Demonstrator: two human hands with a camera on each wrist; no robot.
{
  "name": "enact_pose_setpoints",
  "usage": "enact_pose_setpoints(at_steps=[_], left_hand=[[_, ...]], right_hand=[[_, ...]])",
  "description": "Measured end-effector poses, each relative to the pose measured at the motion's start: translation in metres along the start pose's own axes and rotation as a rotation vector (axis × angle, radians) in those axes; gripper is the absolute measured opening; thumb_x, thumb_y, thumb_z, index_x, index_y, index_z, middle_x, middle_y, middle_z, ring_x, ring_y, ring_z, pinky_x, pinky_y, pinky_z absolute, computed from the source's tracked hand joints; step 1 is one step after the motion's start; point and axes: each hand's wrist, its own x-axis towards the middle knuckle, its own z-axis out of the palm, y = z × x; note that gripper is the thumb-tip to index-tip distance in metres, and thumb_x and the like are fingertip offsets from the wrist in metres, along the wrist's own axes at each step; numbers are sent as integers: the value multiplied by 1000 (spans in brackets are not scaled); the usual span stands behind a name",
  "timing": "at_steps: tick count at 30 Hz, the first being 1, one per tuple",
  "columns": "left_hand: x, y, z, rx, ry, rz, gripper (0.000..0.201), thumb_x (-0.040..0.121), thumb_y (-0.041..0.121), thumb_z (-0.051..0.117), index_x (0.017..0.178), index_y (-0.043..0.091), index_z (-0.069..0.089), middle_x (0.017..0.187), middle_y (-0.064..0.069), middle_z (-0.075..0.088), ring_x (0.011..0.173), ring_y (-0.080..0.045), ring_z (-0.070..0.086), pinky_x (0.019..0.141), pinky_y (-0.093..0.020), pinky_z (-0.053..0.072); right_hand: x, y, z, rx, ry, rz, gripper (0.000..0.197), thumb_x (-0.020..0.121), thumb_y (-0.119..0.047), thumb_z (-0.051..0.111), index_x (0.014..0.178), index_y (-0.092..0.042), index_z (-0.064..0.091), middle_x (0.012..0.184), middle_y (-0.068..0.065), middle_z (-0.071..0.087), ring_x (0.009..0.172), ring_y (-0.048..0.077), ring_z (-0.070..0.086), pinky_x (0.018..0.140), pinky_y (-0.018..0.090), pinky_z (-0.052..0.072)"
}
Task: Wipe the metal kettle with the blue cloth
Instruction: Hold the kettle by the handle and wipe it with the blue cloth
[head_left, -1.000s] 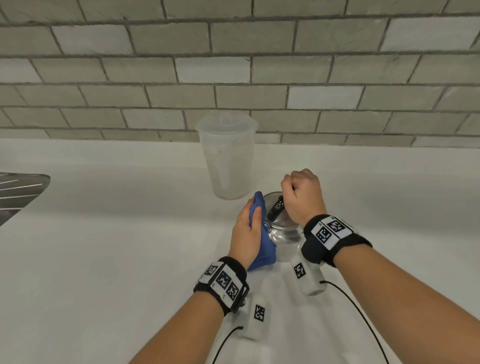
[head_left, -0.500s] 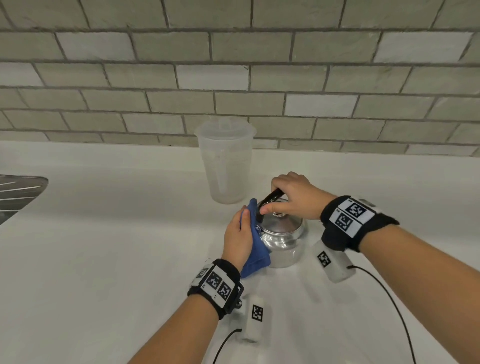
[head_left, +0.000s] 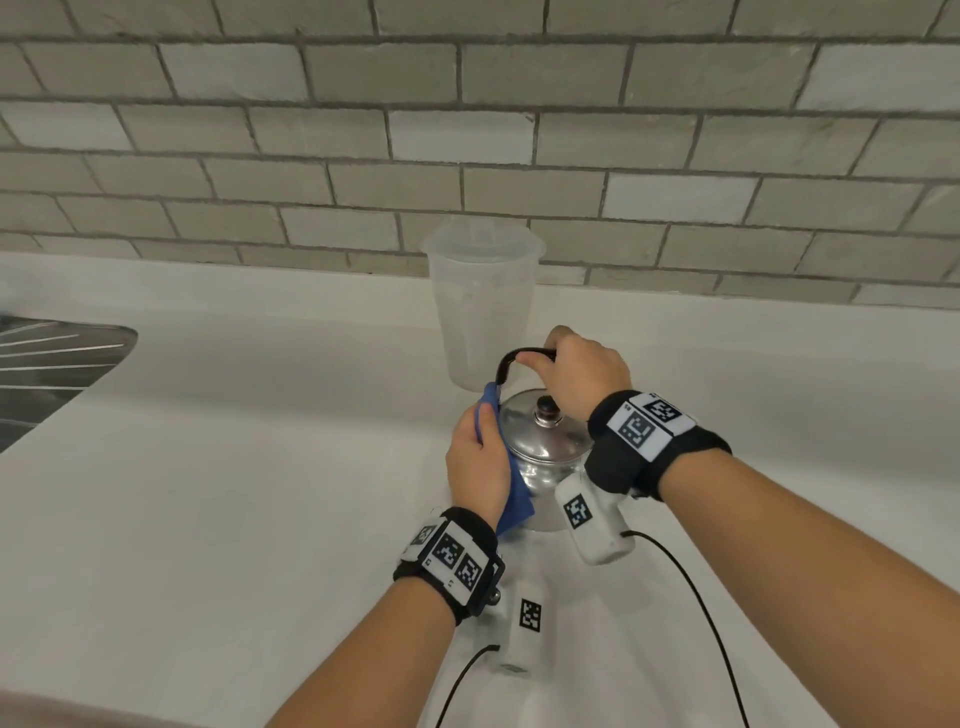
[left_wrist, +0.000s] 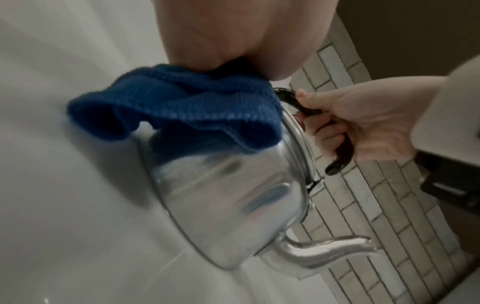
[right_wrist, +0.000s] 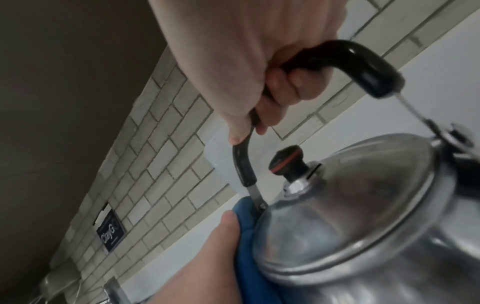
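1. From the head view we see the metal kettle (head_left: 545, 452) standing on the white counter (head_left: 234, 493), just in front of a translucent plastic jug (head_left: 480, 312). The right hand (head_left: 582, 376) curls around the black handle (head_left: 511, 358) arched above the lid. The left hand (head_left: 478, 460) presses the blue cloth (head_left: 511, 499) flat against the kettle's side, directly below the handle's near end; we cannot tell here how its fingers lie.

2. From the left wrist view we see the blue cloth bunched between the palm and the kettle wall, its loose folds hanging free just beyond the palm. Past the cloth, the right hand's fingers (left_wrist: 324, 135) wrap the handle, thumb on top. The spout (left_wrist: 324, 248) points away on the side far from the cloth.

3. From the right wrist view we see fingers closed round the handle's top bar. Below that grip sits the lid knob (right_wrist: 288, 162), and the left hand holds the cloth against the body where the handle bracket joins it. A tiled wall (right_wrist: 161, 164) stands behind.
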Motion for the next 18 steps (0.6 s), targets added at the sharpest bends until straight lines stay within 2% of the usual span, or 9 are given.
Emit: enact_pose_setpoints(at_steps=[3, 6, 8, 10, 11, 12, 15, 16, 18], left_hand=[[-5, 0, 1, 57, -11, 65, 38, 104, 35, 35, 120, 15, 64, 112, -3, 67, 102, -16, 61, 83, -18, 41], [-14, 0, 3, 80, -49, 140, 36, 105, 32, 37, 131, 21, 59, 122, 6, 62, 109, -7, 57, 86, -7, 37], [-17, -1, 2, 58, -85, 167, 37, 104, 32, 40, 134, 22, 58, 127, 9, 60, 114, -4, 55, 96, -11, 39], [-13, -2, -5, 22, -136, 151, 37, 103, 34, 42, 133, 21, 59, 129, 8, 62, 118, -5, 56, 101, -19, 41], [-8, -1, -8, 1, -165, 132, 35, 103, 34, 43, 129, 20, 62, 126, 6, 64, 116, -6, 58, 100, -20, 43], [-2, 0, -11, -9, -186, 123, 32, 103, 32, 43, 122, 19, 65, 121, 4, 65, 112, -7, 59, 97, -21, 44], [19, 1, -9, 82, -175, 180, 20, 102, 27, 46, 102, 23, 65, 116, -1, 56, 111, -17, 55, 102, -32, 43], [24, 1, -6, 137, -162, 197, 19, 101, 27, 47, 100, 25, 66, 116, -2, 53, 115, -22, 52, 105, -37, 40], [30, -5, 1, 234, -156, 241, 25, 101, 28, 46, 105, 22, 70, 113, -2, 54, 114, -26, 50, 105, -38, 38]], right_hand=[[0, 3, -3, 88, -15, 76, 38, 95, -45, 46, 108, -10, 51, 92, 12, 65, 86, 32, 60, 71, 33, 44], [0, 10, -5, 252, -30, 164, 22, 97, -33, 46, 111, -16, 46, 76, 6, 59, 69, 25, 55, 68, 31, 39], [-1, 14, -5, 399, -33, 188, 16, 96, -25, 46, 111, -19, 46, 73, 5, 54, 59, 18, 48, 65, 30, 39], [-6, 18, -13, 658, -78, 189, 14, 97, -17, 43, 108, -17, 52, 80, 8, 53, 56, 16, 46, 56, 29, 43], [-10, 19, -20, 764, -139, 165, 20, 98, -12, 38, 108, -14, 55, 81, 11, 55, 56, 17, 50, 54, 29, 48], [-14, 22, -26, 816, -223, 101, 28, 99, -8, 33, 109, -11, 59, 81, 15, 57, 60, 20, 55, 58, 29, 55], [-18, 32, -40, 636, -417, -196, 37, 100, -4, 29, 110, -10, 65, 94, 21, 61, 81, 22, 59, 83, 34, 51], [-18, 33, -41, 584, -450, -242, 34, 101, -9, 32, 108, -12, 65, 97, 21, 61, 81, 21, 58, 83, 35, 49], [-19, 31, -35, 508, -453, -273, 23, 101, -23, 39, 103, -14, 60, 84, 10, 58, 70, 14, 54, 71, 30, 47]])
